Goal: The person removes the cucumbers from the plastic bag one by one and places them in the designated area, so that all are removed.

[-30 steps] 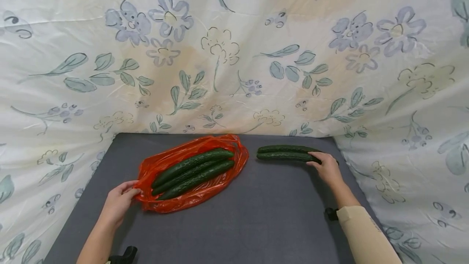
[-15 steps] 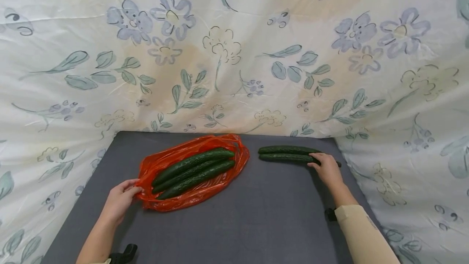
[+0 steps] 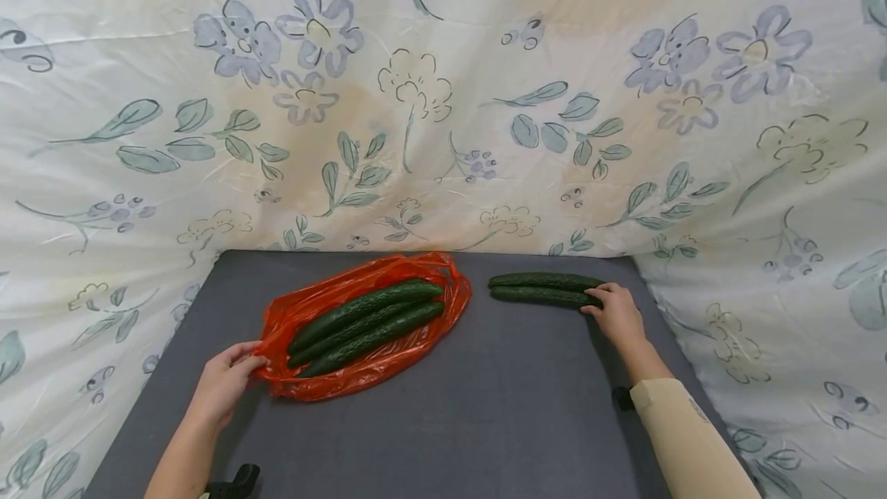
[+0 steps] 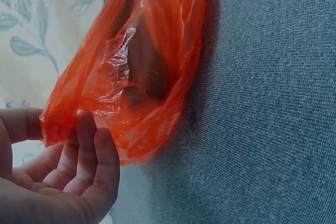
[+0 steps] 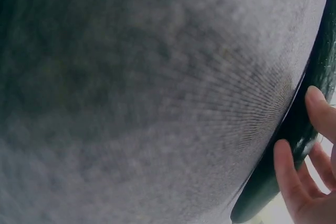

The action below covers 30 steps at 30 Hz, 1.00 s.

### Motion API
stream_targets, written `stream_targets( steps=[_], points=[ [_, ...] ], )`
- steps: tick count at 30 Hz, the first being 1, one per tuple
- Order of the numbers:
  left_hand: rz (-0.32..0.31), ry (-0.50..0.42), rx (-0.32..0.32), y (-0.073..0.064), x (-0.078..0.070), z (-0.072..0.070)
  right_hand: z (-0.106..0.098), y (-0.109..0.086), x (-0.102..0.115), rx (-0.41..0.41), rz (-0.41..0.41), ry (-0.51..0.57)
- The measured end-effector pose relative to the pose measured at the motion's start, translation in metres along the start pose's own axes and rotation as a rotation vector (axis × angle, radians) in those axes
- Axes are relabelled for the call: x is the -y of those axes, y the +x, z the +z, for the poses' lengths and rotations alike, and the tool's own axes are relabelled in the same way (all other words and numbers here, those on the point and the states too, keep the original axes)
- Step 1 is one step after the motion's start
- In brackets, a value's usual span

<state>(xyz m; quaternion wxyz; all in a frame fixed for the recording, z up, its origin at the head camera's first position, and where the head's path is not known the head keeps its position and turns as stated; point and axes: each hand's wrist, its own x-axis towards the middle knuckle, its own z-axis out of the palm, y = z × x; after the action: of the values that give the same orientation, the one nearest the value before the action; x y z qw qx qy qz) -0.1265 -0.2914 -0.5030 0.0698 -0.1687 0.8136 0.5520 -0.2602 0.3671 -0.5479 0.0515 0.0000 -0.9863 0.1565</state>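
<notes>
My left hand pinches the near left corner of a red plastic bag. In the left wrist view the thin red film runs between thumb and fingers. Several dark green cucumbers lie side by side in the bag's opening. Right of the bag, two more cucumbers lie almost parallel on the table. My right hand grips the nearer one by its right end. Seen from the right wrist, fingers bend round that cucumber. The hand hides part of the right ends in the head view.
A grey cloth-covered table lies under everything. Flower-patterned fabric hangs along its back edge and both sides. The two loose cucumbers lie near the back right corner.
The nearer loose cucumber has shifted slightly toward the back, closer to the other one. Its right tip no longer shows past my right hand. My left hand and the bag stay put.
</notes>
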Motion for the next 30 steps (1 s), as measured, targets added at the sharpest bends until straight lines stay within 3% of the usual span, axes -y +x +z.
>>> stream_targets(
  steps=[9,17,30],
  points=[
    [-0.017,-0.001,-0.002,0.000,0.003,-0.001,0.000,0.002,0.006,0.051,0.008,0.062],
    [-0.009,-0.003,-0.009,-0.001,0.004,-0.002,-0.002,0.005,0.009,0.091,0.029,0.023],
    [-0.020,-0.027,-0.002,-0.002,0.003,-0.004,-0.001,0.012,0.006,0.045,0.029,0.038]
  ],
)
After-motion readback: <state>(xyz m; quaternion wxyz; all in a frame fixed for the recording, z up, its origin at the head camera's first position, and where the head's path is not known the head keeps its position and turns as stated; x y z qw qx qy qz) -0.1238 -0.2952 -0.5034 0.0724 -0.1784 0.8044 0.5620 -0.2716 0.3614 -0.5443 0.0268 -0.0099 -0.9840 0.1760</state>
